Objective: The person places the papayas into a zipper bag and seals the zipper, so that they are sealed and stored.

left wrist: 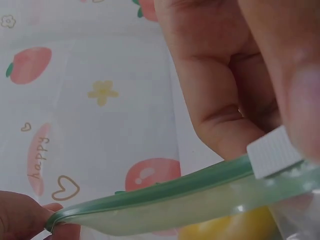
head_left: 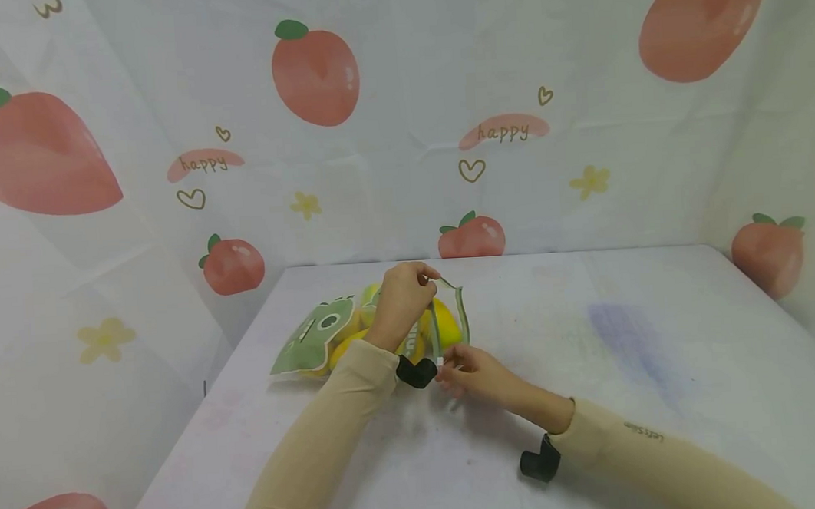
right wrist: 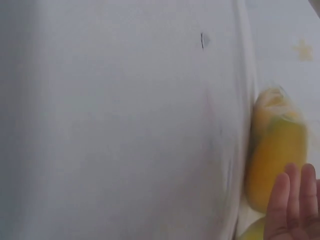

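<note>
A clear zip bag (head_left: 311, 342) with a green cartoon-face print lies on its side, its mouth toward the right. Several yellow fruits (right wrist: 276, 160) fill it; their exact kind is unclear. My left hand (head_left: 405, 304) pinches the upper end of the bag's green zip edge, which stands upright and spread at the mouth. At the lower end of that edge, my right hand (head_left: 486, 377) pinches the white slider (left wrist: 275, 152). In the right wrist view, some right fingers (right wrist: 295, 200) extend in front of the fruit.
The bag and both hands are on a white table (head_left: 556, 316) with a bluish smudge (head_left: 630, 343) to the right. Behind it hangs a white cloth (head_left: 404, 193) printed with peaches. A black wrist camera (head_left: 417, 372) hangs under the left wrist, close to the slider.
</note>
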Demonstrator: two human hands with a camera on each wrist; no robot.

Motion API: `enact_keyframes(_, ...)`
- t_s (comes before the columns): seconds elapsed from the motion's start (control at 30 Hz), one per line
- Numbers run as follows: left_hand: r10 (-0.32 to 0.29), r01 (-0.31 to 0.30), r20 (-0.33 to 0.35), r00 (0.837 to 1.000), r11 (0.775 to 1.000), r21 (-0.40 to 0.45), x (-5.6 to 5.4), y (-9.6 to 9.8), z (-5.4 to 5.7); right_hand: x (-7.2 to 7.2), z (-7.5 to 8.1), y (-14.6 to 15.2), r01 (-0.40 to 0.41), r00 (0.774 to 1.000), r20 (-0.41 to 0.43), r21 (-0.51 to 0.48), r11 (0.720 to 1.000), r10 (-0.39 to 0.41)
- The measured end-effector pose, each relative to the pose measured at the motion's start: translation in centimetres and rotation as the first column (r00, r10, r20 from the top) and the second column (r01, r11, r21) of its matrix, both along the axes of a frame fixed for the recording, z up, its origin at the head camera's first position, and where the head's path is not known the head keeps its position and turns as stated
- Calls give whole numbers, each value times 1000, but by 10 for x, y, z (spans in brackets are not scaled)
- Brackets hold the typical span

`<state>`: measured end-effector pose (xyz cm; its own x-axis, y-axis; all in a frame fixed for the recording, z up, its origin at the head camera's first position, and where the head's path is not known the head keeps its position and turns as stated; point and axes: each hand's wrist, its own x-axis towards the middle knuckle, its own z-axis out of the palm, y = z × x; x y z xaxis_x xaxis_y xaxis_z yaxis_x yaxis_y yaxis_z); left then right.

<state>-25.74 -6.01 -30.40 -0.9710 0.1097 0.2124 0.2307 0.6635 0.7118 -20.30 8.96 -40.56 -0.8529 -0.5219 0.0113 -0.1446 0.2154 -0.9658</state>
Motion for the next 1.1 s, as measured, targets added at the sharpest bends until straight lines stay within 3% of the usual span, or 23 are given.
enact_keyframes(0.2,1,-1,14,1000,1000,8,1,0,0,0,-1,-3,46,999,1,-10,999,-46)
enact_keyframes(0.37,-22,23,21,1000,998,-55,3,0,1,-2,-4,-3,60,998,-5,-15,998,-60)
enact_keyframes(0.57,-36,31,-38,999,992,-118,14,-13,19,-3,-3,-1,47,999,-26,-10,999,-47)
enact_keyframes(0.73,-52,54,-131,990,999,9,40,-38,49,-2,-1,-1,50,999,-19,3,999,-50)
enact_keyframes(0.87,-66,107,-248,967,982,154,68,-56,63,-2,-1,1,53,999,-12,11,999,-53)
enact_keyframes(1.0,-68,166,-336,939,947,273,93,-67,58,-3,-1,4,47,999,-15,1,999,-47)
enact_keyframes(1.1,-97,221,-328,940,905,364,106,-67,40,-4,0,5,45,999,-13,-4,999,-45)
